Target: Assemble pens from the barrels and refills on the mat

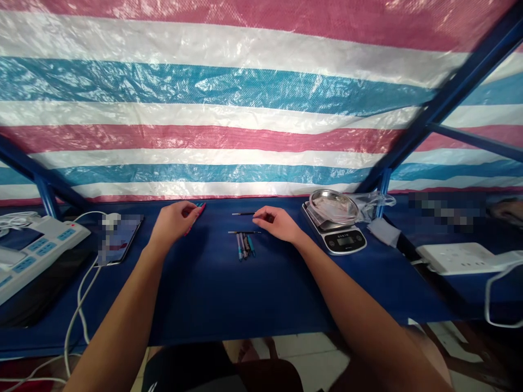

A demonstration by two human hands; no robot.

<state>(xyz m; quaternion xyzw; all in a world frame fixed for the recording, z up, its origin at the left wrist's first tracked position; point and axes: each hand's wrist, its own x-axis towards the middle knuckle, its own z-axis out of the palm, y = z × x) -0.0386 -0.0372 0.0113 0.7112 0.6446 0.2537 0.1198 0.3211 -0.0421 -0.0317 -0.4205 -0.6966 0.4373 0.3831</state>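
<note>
Though unclear, a pen (243, 213) touches the right hand (274, 224)

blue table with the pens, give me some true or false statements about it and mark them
The left hand holds a pink pen. True.
The right hand rests on the scale. False: it is at a thin dark pen, left of the digital kitchen scale.
A steel dish sits on the digital kitchen scale. True.
The group of pens between the hands stands in a cup. False: it lies flat on the blue cloth.
A power strip lies at the table's left end. True.
</note>
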